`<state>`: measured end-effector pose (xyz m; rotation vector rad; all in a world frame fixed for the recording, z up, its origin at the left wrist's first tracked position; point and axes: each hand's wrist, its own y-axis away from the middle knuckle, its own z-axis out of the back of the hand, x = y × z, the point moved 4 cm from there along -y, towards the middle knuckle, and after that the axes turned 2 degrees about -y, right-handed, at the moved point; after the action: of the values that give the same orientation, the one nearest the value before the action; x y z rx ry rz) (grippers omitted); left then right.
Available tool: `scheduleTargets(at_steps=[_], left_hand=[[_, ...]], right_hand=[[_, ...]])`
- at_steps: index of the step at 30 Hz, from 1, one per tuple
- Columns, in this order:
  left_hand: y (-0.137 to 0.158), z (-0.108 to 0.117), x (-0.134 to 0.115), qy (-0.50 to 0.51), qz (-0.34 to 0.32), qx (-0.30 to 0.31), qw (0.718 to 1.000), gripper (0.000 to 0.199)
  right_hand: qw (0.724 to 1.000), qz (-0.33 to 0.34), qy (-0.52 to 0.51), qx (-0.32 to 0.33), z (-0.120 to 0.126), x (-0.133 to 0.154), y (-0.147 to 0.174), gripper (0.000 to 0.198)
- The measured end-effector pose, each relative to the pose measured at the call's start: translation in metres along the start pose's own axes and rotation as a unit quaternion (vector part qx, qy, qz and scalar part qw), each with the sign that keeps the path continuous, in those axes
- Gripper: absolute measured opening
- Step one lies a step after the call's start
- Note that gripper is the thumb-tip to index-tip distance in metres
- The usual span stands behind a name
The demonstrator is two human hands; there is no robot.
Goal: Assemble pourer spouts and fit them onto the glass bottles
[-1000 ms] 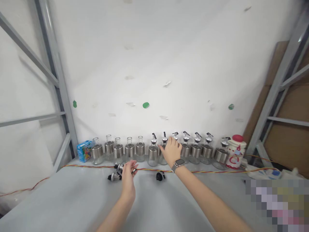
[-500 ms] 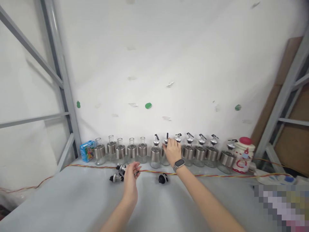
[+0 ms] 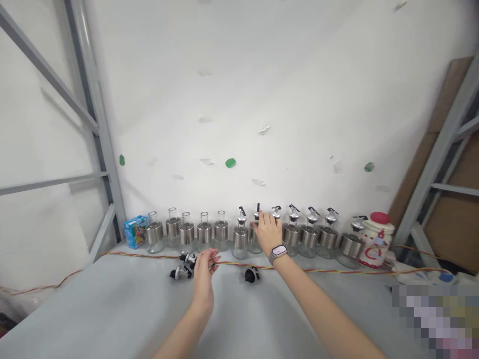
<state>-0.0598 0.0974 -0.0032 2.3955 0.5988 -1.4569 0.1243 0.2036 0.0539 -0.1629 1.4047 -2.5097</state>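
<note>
My right hand (image 3: 268, 230), with a watch on its wrist, closes round the pour spout (image 3: 258, 215) at the top of a glass bottle (image 3: 255, 244). Its palm and fingers hide much of the spout and bottle neck. My left hand (image 3: 204, 265) hovers over the table front, fingers bent but apart; I make out nothing held in it. Just left of it lie several loose pour spouts (image 3: 178, 272). Another loose spout (image 3: 251, 275) rests between my two arms. Left of the right hand stands a bottle with a spout fitted (image 3: 240, 239).
Several open-necked bottles (image 3: 204, 233) line the wall at left, beside a blue box (image 3: 135, 231). Spouted bottles (image 3: 310, 237) continue rightward to a white jar with a red lid (image 3: 376, 239). A twisted red-yellow cord (image 3: 318, 270) crosses the table (image 3: 112, 304). Metal frames flank both sides.
Both hands keep nearly the same places; the right stays at the same bottle's spout. The watch face has lit up. The view has shifted very slightly.
</note>
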Motion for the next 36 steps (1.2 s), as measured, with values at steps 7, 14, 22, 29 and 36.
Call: scheduleTargets(at_steps=[7,14,22,29,36], left_hand=[[-0.001,0.001,0.001,-0.006,0.004,0.004,1.000,0.023],[0.001,0.000,0.000,-0.008,0.005,0.009,1.000,0.024],[-0.003,0.001,0.003,-0.010,0.014,0.013,1.000,0.023],[-0.001,0.000,0.004,-0.014,0.016,0.017,1.000,0.025],[0.001,-0.001,0.005,-0.014,0.017,0.020,1.000,0.026]], right_hand=[[0.999,0.001,-0.014,-0.036,0.003,-0.001,0.007,0.038],[0.996,0.039,-0.038,-0.066,-0.005,-0.003,0.013,0.025],[0.996,0.061,-0.050,-0.047,0.003,-0.001,0.014,0.035],[0.996,0.045,-0.066,-0.037,-0.002,-0.003,0.015,0.041],[0.996,0.034,-0.069,-0.044,-0.009,0.001,0.016,0.040]])
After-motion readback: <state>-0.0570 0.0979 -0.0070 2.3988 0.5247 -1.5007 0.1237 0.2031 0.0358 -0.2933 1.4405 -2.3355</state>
